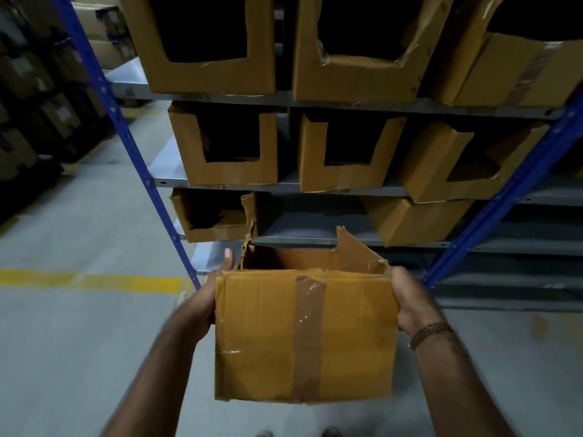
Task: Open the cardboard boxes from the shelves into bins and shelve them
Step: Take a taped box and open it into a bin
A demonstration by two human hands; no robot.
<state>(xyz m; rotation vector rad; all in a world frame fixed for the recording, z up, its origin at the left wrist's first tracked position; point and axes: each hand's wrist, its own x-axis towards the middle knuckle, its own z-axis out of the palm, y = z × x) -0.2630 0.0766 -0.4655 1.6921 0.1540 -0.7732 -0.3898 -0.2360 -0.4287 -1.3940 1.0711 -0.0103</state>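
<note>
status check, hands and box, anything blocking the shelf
Left hand and right hand grip cut-open box by its sides. Held before shelf gap. Gap unobstructed.

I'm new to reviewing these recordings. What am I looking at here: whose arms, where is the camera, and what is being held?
There is no machine. One camera worn on a person's head looks forward and down, so the arms are the wearer's own. The left hand and right hand grip the sides of a taped cardboard box whose far side is torn open into a bin. Ahead stands a blue-framed shelf with similar cut-open boxes; a gap shows on the shelf level just beyond the held box. A yellow floor line runs on the left.
</note>
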